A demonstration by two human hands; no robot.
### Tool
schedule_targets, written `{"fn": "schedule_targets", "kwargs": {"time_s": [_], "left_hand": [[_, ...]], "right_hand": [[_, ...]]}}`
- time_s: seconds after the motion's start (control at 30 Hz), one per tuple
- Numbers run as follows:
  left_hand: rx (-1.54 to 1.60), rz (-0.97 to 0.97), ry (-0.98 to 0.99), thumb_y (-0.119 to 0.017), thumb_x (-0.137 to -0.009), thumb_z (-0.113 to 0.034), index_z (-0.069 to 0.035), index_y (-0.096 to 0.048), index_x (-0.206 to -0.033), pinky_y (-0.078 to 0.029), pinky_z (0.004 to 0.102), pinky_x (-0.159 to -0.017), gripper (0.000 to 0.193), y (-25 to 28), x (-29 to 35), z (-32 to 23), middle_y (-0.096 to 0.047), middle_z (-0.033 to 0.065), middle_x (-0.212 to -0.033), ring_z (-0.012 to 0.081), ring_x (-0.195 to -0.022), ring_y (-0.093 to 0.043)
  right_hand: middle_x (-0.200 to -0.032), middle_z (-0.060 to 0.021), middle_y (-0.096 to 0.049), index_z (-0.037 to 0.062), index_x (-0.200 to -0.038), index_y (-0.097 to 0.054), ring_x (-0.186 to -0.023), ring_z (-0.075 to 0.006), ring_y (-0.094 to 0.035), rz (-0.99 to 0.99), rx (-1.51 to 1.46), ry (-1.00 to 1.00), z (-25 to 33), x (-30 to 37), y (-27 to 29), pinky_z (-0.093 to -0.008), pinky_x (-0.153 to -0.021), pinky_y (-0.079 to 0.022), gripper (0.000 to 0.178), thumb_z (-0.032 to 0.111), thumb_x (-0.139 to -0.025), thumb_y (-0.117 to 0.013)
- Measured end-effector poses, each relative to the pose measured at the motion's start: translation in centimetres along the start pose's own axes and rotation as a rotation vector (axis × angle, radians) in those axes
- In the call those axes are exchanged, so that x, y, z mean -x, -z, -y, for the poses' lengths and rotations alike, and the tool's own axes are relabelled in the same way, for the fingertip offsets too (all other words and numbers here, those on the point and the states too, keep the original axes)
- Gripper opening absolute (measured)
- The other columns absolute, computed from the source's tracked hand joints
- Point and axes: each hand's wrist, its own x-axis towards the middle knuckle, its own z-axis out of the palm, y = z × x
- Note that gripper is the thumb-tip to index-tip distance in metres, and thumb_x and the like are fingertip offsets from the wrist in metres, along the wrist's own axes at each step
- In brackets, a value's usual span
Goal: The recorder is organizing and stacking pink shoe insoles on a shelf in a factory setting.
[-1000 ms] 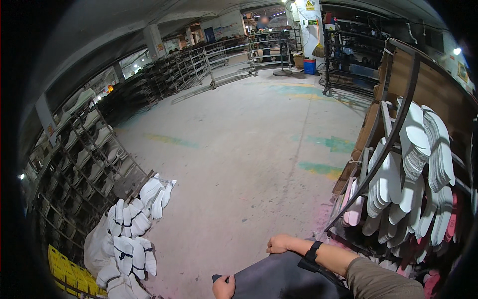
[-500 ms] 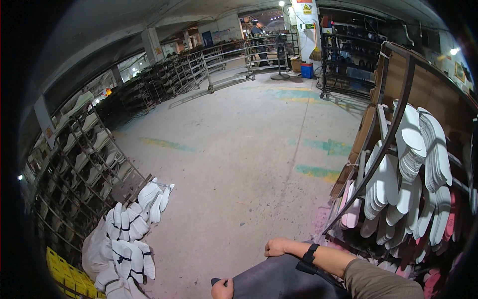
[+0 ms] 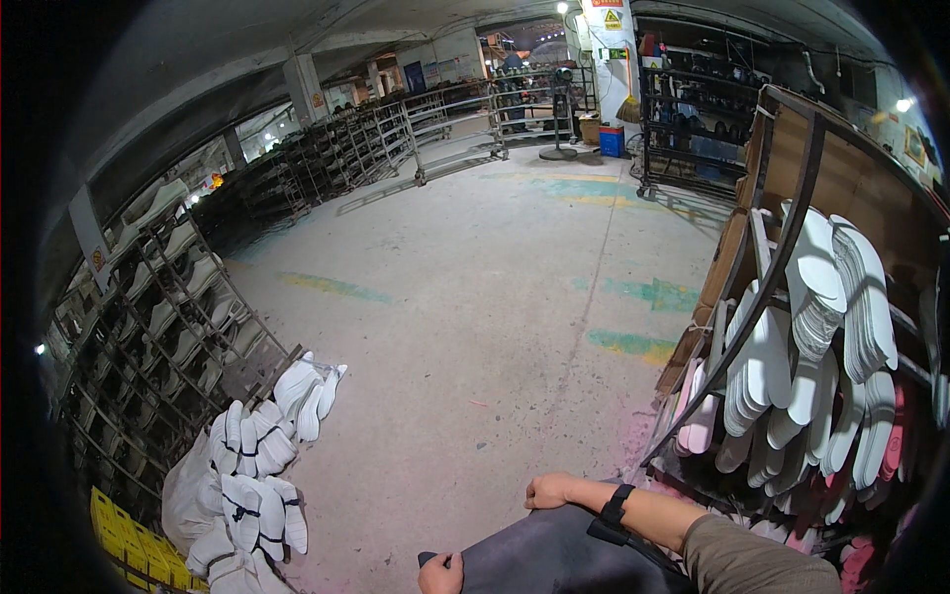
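Note:
A dark grey cloth spreads out at the bottom of the view. At its near left corner my left hand is closed on the edge, thumb on top, and a bit of dark fabric pokes out beyond it. My right hand lies at the cloth's far corner, its fingers curled over the edge. A black strap with a small dark device circles my right wrist. What lies beneath the cloth is hidden.
Bundles of white shoe insoles lie at left, beside a yellow crate and a rack of shoes. At right, a rack frame holds white and pink insoles. Farther off stand metal racks, a fan and a blue box.
My hands and the cloth have hardly moved. Far back behind the racks, a person has shifted slightly and lowered their head.

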Motion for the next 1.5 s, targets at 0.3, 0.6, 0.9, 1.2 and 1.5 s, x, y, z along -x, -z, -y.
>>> {"fn": "schedule_targets", "kwargs": {"time_s": [0.3,0.6,0.9,1.2,1.5], "left_hand": [[-0.012,0.021,0.015,-0.055,-0.085,-0.045,-0.005,-0.068,-0.105,-0.048,0.0391,-0.087,0.046,0.0,-0.1,0.1,-0.065,0.0188,-0.105,0.0342,-0.100,-0.061],[0.007,0.030,0.037,-0.056,-0.085,-0.044,-0.005,-0.068,-0.105,-0.048,0.0396,-0.087,0.046,-0.2,-0.2,0.2,-0.065,0.0197,-0.105,0.0355,-0.100,-0.061],[0.000,0.017,0.009,-0.056,-0.085,-0.043,-0.005,-0.068,-0.103,-0.049,0.0401,-0.084,0.044,-0.4,-0.4,0.6,-0.066,0.0203,-0.101,0.0363,-0.097,-0.062],[0.008,0.019,0.023,-0.055,-0.085,-0.043,-0.006,-0.069,-0.103,-0.049,0.0386,-0.084,0.044,-0.2,-0.3,0.3,-0.066,0.0192,-0.101,0.0349,-0.097,-0.062],[0.024,0.026,0.021,-0.056,-0.085,-0.043,-0.006,-0.069,-0.104,-0.049,0.0385,-0.084,0.044,-0.5,-0.4,0.7,-0.066,0.0189,-0.102,0.0344,-0.097,-0.063]], "right_hand": [[-0.107,-0.0170,-0.065,0.0073,-0.108,-0.067,-0.101,-0.0352,-0.061,0.005,-0.034,0.013,-0.3,-0.3,-0.2,-0.0437,-0.086,-0.047,0.042,0.039,-0.082,-0.054],[-0.107,-0.0129,-0.066,0.0118,-0.109,-0.067,-0.101,-0.0318,-0.061,0.000,-0.003,-0.013,-0.8,-1.0,-0.7,-0.0409,-0.087,-0.047,0.043,0.044,-0.083,-0.055],[-0.107,-0.0125,-0.066,0.0123,-0.108,-0.067,-0.100,-0.0315,-0.062,-0.005,-0.010,-0.020,-0.8,-0.8,-0.6,-0.0405,-0.087,-0.047,0.041,0.043,-0.083,-0.055],[-0.109,-0.0146,-0.065,0.0096,-0.109,-0.067,-0.104,-0.0329,-0.060,-0.004,-0.028,-0.013,0.0,0.1,0.3,-0.0426,-0.088,-0.047,0.043,0.041,-0.082,-0.056],[-0.107,-0.0147,-0.066,0.0103,-0.107,-0.068,-0.101,-0.0330,-0.061,-0.015,-0.023,-0.008,-0.2,-0.2,0.0,-0.0430,-0.086,-0.048,0.042,0.041,-0.081,-0.056]]}}
